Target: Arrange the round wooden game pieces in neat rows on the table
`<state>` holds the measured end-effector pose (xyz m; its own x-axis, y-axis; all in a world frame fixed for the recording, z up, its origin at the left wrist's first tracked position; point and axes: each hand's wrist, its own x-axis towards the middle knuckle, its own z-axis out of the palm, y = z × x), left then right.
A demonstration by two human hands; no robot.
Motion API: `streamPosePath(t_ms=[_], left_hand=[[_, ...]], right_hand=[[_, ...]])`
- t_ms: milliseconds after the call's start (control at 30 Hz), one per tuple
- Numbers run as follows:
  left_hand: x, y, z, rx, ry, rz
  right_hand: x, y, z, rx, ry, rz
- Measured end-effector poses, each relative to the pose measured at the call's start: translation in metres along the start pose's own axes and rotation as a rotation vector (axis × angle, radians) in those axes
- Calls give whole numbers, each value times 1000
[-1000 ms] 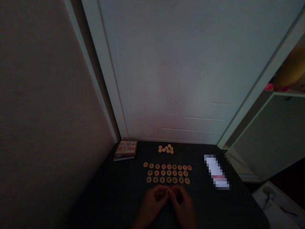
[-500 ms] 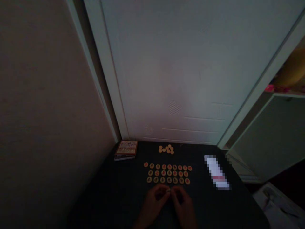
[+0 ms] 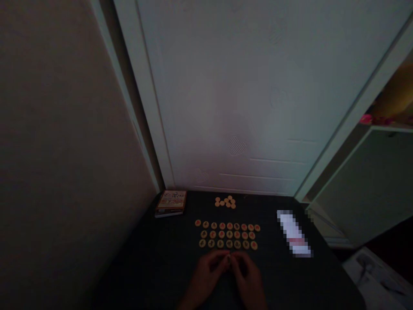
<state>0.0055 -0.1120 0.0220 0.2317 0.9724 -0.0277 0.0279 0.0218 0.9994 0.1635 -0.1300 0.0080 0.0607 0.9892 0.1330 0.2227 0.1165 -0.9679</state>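
My left hand (image 3: 208,269) and my right hand (image 3: 247,271) meet at the table's near side, fingertips pinched together. Between them is a small pale Chinese chess piece (image 3: 229,256), mostly hidden by the fingers. Just beyond my hands, round wooden Chinese chess pieces (image 3: 229,234) lie face up in three rows, with red or dark characters. Farther back sits a loose cluster of plain-looking round pieces (image 3: 228,205), showing no characters.
The dark table (image 3: 155,258) reaches back to a white panel (image 3: 258,107). A small stack of boxes or books (image 3: 171,203) lies at the back left. On the right is a blurred-out pale oblong object (image 3: 293,234). A wall (image 3: 64,150) rises on the left.
Both hands stay in nearly the same spot, with the fingertips shifting slightly around the held piece. The rows and the cluster look the same.
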Motion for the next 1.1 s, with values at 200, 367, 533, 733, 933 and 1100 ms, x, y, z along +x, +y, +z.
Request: streamPosePath(t_ms=[200, 367, 533, 733, 933, 1100], left_hand=[[-1, 5, 1, 4, -11, -9], [-1, 5, 3, 30, 14, 3], [-1, 4, 3, 71, 38, 15], [-1, 4, 0, 101, 44, 20], [-5, 14, 0, 117, 16, 32], [-5, 14, 3, 90, 15, 39]], right_hand=[[0, 2, 0, -17, -8, 33], [0, 1, 0, -23, -24, 40], [0, 0, 0, -39, -31, 40], [-1, -4, -1, -16, -20, -4], [-1, -3, -1, -23, 16, -6], [0, -4, -1, 6, 37, -24]])
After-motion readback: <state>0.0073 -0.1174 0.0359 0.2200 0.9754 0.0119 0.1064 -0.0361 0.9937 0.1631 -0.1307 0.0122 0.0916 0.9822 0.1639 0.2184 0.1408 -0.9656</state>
